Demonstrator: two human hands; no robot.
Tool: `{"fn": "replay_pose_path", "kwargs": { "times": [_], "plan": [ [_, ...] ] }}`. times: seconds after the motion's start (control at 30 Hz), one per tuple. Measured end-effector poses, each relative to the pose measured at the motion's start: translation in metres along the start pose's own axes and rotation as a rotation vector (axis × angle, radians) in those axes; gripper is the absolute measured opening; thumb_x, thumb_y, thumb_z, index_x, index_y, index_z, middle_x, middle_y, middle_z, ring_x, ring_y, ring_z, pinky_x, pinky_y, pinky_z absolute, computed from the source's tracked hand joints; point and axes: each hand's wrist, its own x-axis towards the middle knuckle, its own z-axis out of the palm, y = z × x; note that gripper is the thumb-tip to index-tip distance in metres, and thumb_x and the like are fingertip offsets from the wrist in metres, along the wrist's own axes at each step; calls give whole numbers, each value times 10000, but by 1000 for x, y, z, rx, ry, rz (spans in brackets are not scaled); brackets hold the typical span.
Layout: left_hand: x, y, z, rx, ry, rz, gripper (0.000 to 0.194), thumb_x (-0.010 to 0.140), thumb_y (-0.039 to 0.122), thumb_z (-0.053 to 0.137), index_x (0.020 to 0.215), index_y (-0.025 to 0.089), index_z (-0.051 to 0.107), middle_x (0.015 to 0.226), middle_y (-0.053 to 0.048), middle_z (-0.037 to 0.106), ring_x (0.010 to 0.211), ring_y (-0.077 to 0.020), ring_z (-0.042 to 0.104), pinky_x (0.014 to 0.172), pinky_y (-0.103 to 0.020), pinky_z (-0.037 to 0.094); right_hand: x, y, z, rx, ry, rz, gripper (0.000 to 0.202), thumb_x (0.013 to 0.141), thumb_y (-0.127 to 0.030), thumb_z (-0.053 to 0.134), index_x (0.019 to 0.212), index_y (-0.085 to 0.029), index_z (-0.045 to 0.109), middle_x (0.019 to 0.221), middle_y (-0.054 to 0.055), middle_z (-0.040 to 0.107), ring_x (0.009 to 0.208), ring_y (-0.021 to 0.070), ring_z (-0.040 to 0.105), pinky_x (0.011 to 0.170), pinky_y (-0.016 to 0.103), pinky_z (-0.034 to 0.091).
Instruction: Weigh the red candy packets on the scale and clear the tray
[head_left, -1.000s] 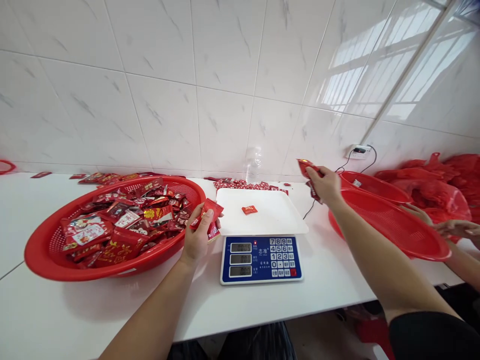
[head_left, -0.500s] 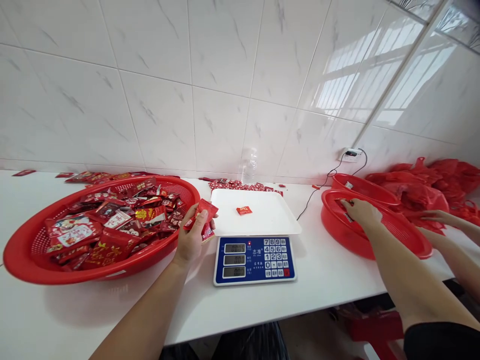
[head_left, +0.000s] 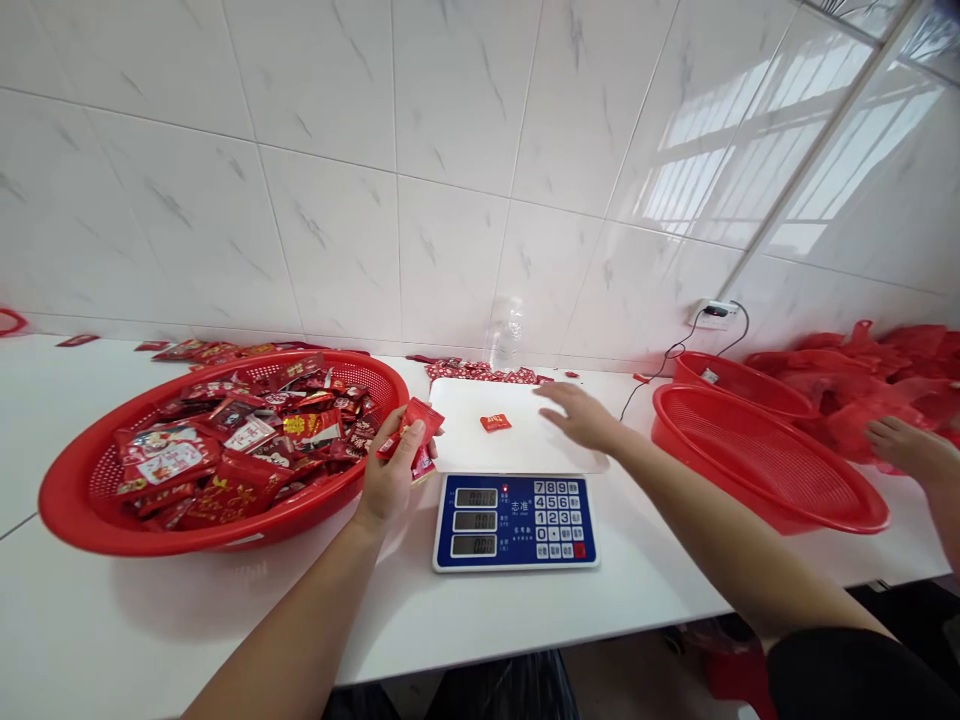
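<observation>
My left hand is closed around a few small red packets, between the red basket and the scale. One orange-red packet lies on the white pan of a blue digital scale. Over the pan's right side reaches my right hand, fingers apart, with nothing visible in it. To the left, a large red oval basket is heaped with red snack packets of several designs. The exact number of packets in my left hand is hidden by the fingers.
Two red plastic baskets stand on the right. Beyond them are red mesh bags and a co-worker's hand. Loose packets line the tiled wall behind the scale, near a clear plastic container. A black cable runs to the wall socket.
My right hand has left the red basket on the right and moved left over the scale pan. My left hand keeps its packets. The co-worker's hands have shifted right.
</observation>
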Motion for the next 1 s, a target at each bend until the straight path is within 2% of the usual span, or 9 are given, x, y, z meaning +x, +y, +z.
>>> {"fn": "replay_pose_path", "kwargs": {
  "times": [0.07,0.13,0.2,0.3,0.47,0.63,0.77,0.87,1.0],
  "plan": [
    [0,-1,-1,-11,2,-1,240,894,409,556,955,178,585,786,-26,654,595,-103,574,560,-217,463,7,-33,14,75,-113,-219,422,945,-390,443,1355,-303,490,1421,33,475,1320,203,407,1092,388,338],
    [0,-2,-1,-16,6,-5,235,893,404,561,971,183,582,790,-22,651,594,-103,574,551,-217,462,11,-55,23,119,-178,-323,412,963,-366,407,1359,-286,489,1395,50,501,1302,217,431,1063,396,371],
    [0,-3,-2,-8,4,-4,221,896,396,560,948,182,582,782,-18,645,590,-100,568,543,-213,456,13,-66,29,129,-188,-335,362,965,-350,408,1287,-281,559,1279,46,594,1191,203,530,987,351,436],
    [0,-1,-2,1,-2,1,207,906,386,548,916,182,584,794,-17,643,595,-96,560,543,-210,456,12,-60,28,107,-131,-282,285,945,-280,448,1144,-252,651,1117,45,668,1020,183,609,890,299,475],
    [-1,1,-1,-11,-11,-9,204,914,382,536,949,187,585,801,-17,639,609,-97,560,555,-211,461,-7,-3,-5,9,116,-11,359,882,-81,387,1088,-196,658,1097,81,662,1037,203,591,911,330,441],
    [-4,2,2,-39,-16,-20,201,911,381,538,940,187,581,797,-16,634,611,-97,555,555,-210,457,-56,79,-55,-109,365,353,370,902,-169,330,1103,-156,640,1085,182,633,1041,308,578,829,438,430],
    [-4,3,3,-25,-34,-28,205,901,392,549,908,189,578,790,-9,628,609,-96,554,569,-216,453,-91,116,-65,-129,464,530,357,885,-226,349,1072,-208,652,1071,194,625,1072,355,562,774,493,428],
    [-1,7,5,37,-43,-54,221,880,413,574,925,197,575,796,-2,629,603,-93,554,581,-219,453,-93,107,-49,-89,486,525,341,877,-280,393,1086,-204,652,1145,170,624,1123,350,540,826,503,445],
    [8,19,15,172,-84,-143,284,830,445,626,974,215,541,839,0,642,602,-93,554,578,-220,461,-67,38,-14,217,442,350,371,879,-378,464,1169,-205,620,1161,104,643,965,243,626,769,390,520]
  ]
}}
